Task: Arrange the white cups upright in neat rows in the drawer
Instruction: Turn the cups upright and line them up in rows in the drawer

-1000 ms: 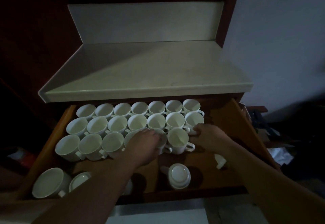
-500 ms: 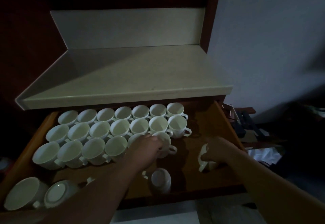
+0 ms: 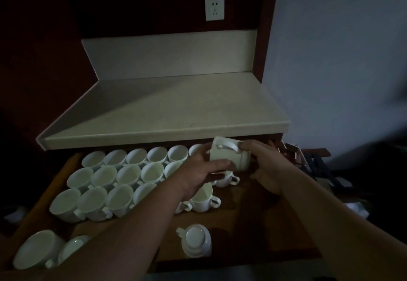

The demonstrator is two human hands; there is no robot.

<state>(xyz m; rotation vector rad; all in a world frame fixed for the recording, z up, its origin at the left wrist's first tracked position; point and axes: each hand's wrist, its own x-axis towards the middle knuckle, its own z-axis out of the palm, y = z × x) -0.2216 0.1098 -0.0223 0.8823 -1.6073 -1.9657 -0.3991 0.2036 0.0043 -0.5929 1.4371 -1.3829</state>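
Both hands hold one white cup (image 3: 229,155) on its side above the right end of the rows, its handle turned up. My left hand (image 3: 198,175) grips it from below and left; my right hand (image 3: 264,166) grips its base end from the right. Several white cups (image 3: 123,177) stand upright in three rows in the open wooden drawer (image 3: 259,219). One upright cup (image 3: 203,197) ends the front row under my left wrist. Another cup (image 3: 197,240) stands upside down near the drawer's front. Two cups (image 3: 35,250) lie tipped in the front left corner.
A pale countertop (image 3: 176,108) overhangs the back of the drawer, with a wall socket (image 3: 214,8) above it. Dark clutter (image 3: 308,161) sits on the floor to the right of the drawer. Bare drawer floor shows on the right side.
My right hand lifted a cup from the right of the drawer floor up above the rows. My left hand left the front-row cup and joined it on the raised cup. The view tilted up.
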